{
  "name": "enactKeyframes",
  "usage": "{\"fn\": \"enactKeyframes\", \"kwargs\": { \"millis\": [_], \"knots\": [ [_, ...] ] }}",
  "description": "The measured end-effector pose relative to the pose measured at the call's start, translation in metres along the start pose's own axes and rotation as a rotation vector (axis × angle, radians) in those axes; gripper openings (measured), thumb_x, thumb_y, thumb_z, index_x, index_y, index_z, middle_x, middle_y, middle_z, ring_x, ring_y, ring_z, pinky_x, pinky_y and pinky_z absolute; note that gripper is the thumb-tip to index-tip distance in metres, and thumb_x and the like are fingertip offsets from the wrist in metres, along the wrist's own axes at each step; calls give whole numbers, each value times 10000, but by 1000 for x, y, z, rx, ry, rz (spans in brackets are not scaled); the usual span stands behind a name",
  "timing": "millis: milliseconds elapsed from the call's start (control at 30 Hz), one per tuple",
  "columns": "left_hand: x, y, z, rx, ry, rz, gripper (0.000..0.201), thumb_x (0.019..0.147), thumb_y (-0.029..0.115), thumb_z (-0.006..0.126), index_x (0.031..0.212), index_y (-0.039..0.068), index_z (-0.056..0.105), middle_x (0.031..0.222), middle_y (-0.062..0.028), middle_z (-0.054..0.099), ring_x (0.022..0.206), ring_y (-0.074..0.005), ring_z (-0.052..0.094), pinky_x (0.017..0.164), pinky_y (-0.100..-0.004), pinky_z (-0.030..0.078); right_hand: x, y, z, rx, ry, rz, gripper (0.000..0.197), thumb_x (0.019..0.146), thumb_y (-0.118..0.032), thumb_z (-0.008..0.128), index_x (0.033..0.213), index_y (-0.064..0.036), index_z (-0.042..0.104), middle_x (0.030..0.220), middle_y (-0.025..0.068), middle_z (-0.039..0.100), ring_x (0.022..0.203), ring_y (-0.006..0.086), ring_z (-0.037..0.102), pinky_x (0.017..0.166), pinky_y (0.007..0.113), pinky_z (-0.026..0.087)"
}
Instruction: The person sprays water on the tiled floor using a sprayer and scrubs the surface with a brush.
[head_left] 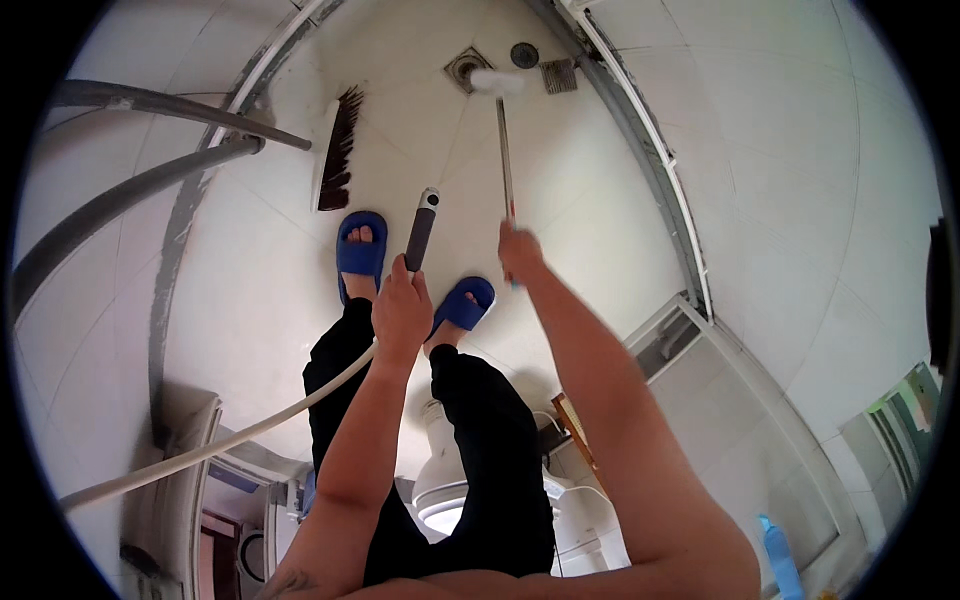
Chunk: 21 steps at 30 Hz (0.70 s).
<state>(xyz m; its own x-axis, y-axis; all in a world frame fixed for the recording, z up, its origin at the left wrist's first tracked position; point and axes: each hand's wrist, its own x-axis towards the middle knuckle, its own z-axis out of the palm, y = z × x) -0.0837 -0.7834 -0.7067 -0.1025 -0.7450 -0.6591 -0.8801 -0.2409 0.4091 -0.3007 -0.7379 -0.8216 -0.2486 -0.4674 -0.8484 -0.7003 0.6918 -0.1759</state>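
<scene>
My left hand is closed around the lower part of a grey hand sprayer, its nozzle pointing ahead over the floor. From it a cream hose curves away to the lower left. In my right hand is the near end of a thin metal handle of a long-handled brush. Its white head, blurred by motion, rests over or just beside a square floor drain. Whether water leaves the nozzle is hard to tell; a faint line runs ahead of it.
A dark-bristled broom head lies left of my blue slippers. Beyond the brush are a round drain cover and a square grate. Grey pipes jut in from the left. Behind my legs stands a white toilet.
</scene>
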Motion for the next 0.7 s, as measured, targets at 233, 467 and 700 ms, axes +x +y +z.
{"fn": "enactKeyframes", "kwargs": {
  "millis": [233,467,700],
  "knots": [
    [-10,-4,16,23,11,42,382,912,229,485,1230,23,434,923,-218,617,826,-387,620,679,-460,503,9,2,-18,-283,14,-72,258,909,-173,390,948,5,572,786,210,630,757,356,653,650,449,533],
    [-34,-21,-15,63,87,94,384,911,235,480,1226,19,444,923,-224,621,835,-400,616,711,-471,495,-146,48,55,378,-85,258,602,945,-473,331,797,69,546,572,166,536,416,276,540,399,404,468],
    [-96,-79,-96,80,68,-53,359,913,246,457,1187,16,482,932,-237,630,866,-413,606,742,-494,475,-212,46,63,515,-115,465,608,955,-446,324,941,111,567,766,222,618,535,319,605,465,417,489]
  ]
}}
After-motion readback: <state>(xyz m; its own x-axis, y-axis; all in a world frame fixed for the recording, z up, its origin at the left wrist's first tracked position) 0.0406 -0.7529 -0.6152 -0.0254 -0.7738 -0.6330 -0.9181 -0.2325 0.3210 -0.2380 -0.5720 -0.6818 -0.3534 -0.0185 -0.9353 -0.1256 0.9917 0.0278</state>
